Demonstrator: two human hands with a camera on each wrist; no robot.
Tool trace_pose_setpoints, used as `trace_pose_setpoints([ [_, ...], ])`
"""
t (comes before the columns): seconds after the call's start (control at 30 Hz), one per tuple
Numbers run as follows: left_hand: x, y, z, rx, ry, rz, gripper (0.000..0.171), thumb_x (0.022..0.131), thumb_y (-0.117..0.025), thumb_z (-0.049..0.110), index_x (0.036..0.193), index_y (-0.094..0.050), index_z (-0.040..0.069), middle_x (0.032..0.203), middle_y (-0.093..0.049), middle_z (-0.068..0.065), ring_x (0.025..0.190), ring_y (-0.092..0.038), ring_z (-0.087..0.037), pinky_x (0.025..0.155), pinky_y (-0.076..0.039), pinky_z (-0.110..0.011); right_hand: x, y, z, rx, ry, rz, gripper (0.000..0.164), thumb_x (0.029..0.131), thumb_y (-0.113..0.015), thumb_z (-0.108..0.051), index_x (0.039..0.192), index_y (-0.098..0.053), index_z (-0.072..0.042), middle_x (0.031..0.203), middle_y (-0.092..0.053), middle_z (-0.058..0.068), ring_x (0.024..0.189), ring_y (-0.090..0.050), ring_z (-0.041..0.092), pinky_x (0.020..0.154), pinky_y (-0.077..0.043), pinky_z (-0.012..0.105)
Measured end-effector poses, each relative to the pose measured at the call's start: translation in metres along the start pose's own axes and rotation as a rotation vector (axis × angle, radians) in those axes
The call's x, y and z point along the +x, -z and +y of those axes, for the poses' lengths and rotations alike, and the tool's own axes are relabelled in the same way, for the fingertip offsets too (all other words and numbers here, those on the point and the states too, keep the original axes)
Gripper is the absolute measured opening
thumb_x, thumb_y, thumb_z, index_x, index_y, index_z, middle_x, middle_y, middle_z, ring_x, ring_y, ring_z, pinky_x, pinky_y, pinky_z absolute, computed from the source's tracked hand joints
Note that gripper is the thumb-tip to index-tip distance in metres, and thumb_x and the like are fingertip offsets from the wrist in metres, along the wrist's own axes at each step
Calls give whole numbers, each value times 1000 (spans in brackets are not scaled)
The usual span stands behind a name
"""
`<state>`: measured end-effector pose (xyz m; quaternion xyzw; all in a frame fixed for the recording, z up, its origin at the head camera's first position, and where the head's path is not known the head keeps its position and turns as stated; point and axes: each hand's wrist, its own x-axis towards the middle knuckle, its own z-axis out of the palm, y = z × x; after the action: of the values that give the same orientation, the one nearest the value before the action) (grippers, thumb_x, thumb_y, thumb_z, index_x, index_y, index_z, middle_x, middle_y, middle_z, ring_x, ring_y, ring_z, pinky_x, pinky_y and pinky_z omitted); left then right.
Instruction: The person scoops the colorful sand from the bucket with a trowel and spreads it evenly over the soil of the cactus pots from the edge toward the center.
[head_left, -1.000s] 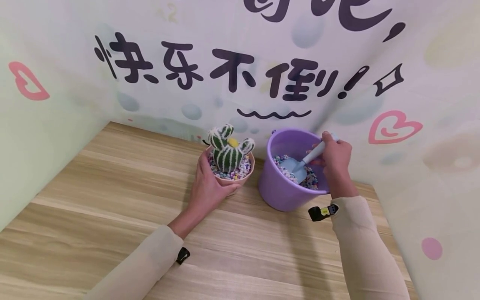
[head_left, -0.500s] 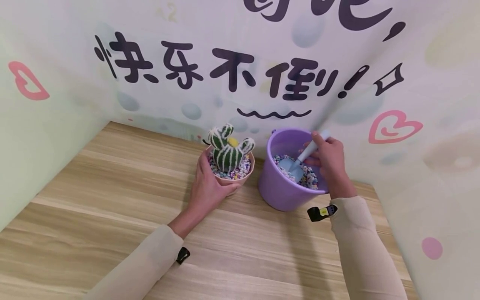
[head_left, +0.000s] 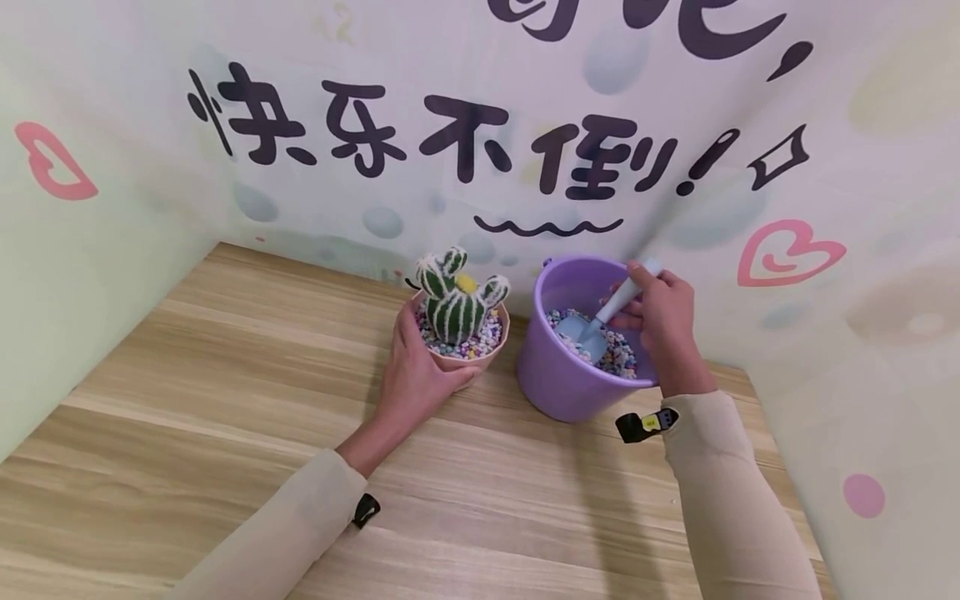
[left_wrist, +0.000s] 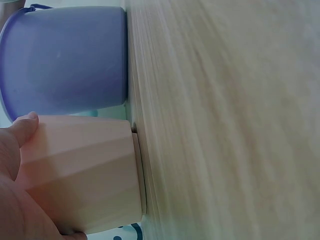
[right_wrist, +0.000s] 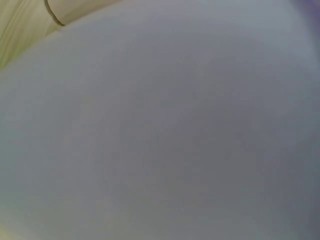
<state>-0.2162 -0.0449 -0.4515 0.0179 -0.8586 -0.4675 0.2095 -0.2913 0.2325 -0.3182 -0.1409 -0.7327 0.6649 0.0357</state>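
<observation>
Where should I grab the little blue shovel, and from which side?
Probably best by the handle, coming from above on the right. The blue shovel leans so its handle slants up and to the right, within easy reach above the pebbles. Its wide blade sits down among them in the purple bucket, so it looks harder to hold.

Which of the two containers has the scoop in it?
The purple bucket: the blue scoop dips into it, whereas the peach pot holds a cactus.
</observation>
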Motion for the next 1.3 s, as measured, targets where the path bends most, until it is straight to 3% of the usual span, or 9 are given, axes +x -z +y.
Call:
trace_pose_setpoints([
  [0.4,1,0,1,-1,4,-5,127,56,-93,44,151,-15,11,151,-29,-14,130,-42,-31,99,-45,-49,3,6,-2,51,-68,78,48,93,-63,-37,128,-48,-8,84,-72,4,71,-73,21,60,-58,34],
  [1.03,2,0,-1,-41,3,1,128,56,-94,42,152,-14,12,151,-29,-16,133,-39,-32,105,-40,-49,10,9,-1,308,-138,124,40,93,-65,-29,118,-50,-1,66,-69,9,59,-71,23,53,-57,35],
  [1.3,0,0,-1,-25,4,-1,128,56,-93,44,151,-15,10,151,-30,-16,132,-40,-32,104,-42,-49,9,13,-3,339,-151,155,46,92,-66,-30,126,-51,-3,70,-71,10,63,-72,23,56,-58,35],
])
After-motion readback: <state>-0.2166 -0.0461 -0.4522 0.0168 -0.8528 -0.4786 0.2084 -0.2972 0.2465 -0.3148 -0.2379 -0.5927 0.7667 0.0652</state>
